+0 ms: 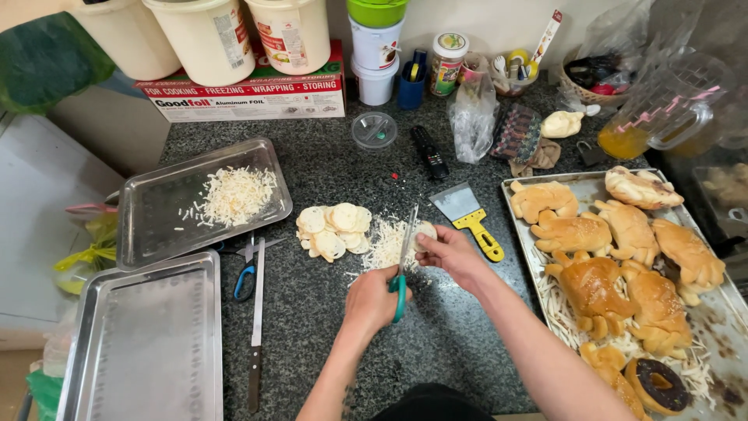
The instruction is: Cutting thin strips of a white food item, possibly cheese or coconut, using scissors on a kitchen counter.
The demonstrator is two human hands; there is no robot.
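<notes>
Left hand [372, 300] wrapped tight around green-handled scissors [403, 261], blades pointing up and away. Right hand [450, 251] pinching a pale round slice [425, 229] with fingertips, right beside the blades. Under the fingers, a little heap of white shreds [387, 245] (on the dark counter [327, 312]).

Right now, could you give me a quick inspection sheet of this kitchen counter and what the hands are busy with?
Surface: dark speckled counter, strewn with white shreds.
Job's things: green-handled scissors; pale round slice; pile of slices; shred heap.
Clutter: two metal trays, one with shreds; long knife; blue scissors; yellow scraper; baking tray of golden pastries.
Grips: left hand shut on the scissors; right hand pinching the slice.
Cables: nothing seen.
Surroundings: white buckets, foil box, jars, bags, plastic jug.
</notes>
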